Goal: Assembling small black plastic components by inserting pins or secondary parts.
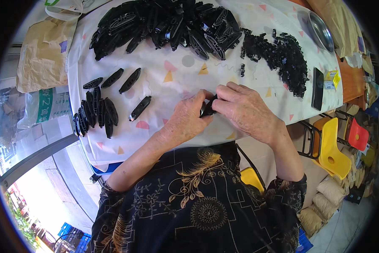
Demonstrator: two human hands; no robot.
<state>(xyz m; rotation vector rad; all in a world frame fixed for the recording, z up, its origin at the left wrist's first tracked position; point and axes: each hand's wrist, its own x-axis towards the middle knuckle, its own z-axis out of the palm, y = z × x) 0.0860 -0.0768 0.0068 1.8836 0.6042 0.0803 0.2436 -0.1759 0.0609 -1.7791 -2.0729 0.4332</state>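
A black, elongated plastic part (207, 109) is held over the near side of the table, between my two hands. My left hand (184, 119) is closed, with thumb and fingers gripping its left side. Bent fingers of my right hand (249, 110) pinch at its upper right end and cover much of it. Whether a smaller piece sits under those fingers cannot be seen. A single similar black part (140, 108) lies on the cloth to the left of my left hand. Farther left, several more parts (100, 107) lie grouped together, some overlapping.
A large heap of long black parts (164, 27) covers the far side. Small black pieces (278, 57) form a pile at the far right, near a metal dish (321, 31), a dark phone (317, 89) and a yellow box (333, 79). Yellow (335, 149) and red chairs (358, 135) stand right.
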